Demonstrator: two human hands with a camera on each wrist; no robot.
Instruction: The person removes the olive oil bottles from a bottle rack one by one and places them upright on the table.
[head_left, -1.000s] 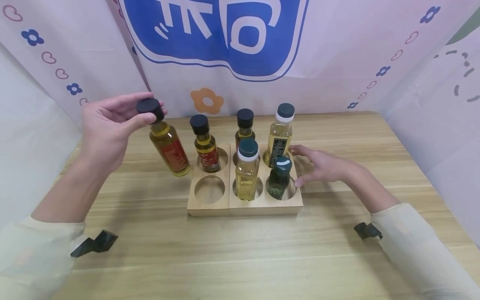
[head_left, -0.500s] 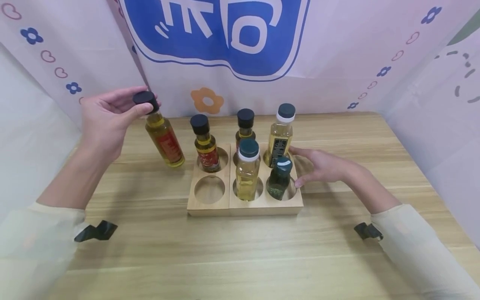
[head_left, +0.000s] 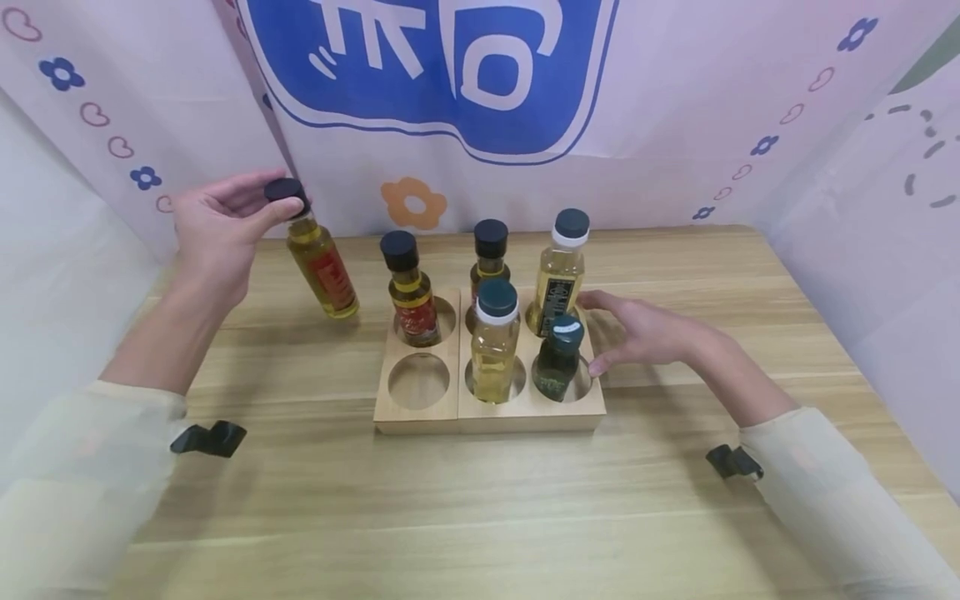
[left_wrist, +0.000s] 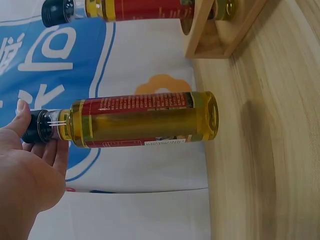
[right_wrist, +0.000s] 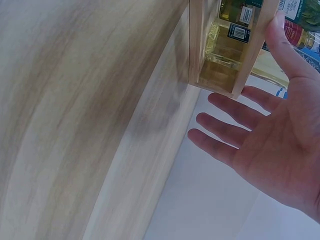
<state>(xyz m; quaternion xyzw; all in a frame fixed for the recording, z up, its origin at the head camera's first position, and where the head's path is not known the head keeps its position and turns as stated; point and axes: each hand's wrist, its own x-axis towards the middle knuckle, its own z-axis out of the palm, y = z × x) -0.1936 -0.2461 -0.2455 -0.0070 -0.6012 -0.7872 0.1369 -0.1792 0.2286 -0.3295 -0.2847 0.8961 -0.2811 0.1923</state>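
Note:
My left hand (head_left: 221, 233) pinches the black cap of an oil bottle (head_left: 322, 271) with a red label. The bottle hangs tilted above the table, left of a wooden bottle rack (head_left: 416, 412); its shadow falls below it in the left wrist view. On the rack's right side rests my right hand (head_left: 648, 333), its thumb (right_wrist: 282, 47) against the edge and its other fingers straight. The rack holds two black-capped oil bottles (head_left: 415, 304), two clear bottles with green caps (head_left: 493, 358) and a small dark green bottle (head_left: 558, 367).
The rack stands mid-table on a light wooden tabletop (head_left: 480, 517). A white cloth backdrop (head_left: 660, 108) with a blue emblem and an orange flower (head_left: 414, 202) rises right behind the table's far edge. White cloth walls also flank both sides.
My left hand has carried the oil bottle slightly away toward the back and left, farther from the rack. The right hand and the bottles in the rack have stayed put.

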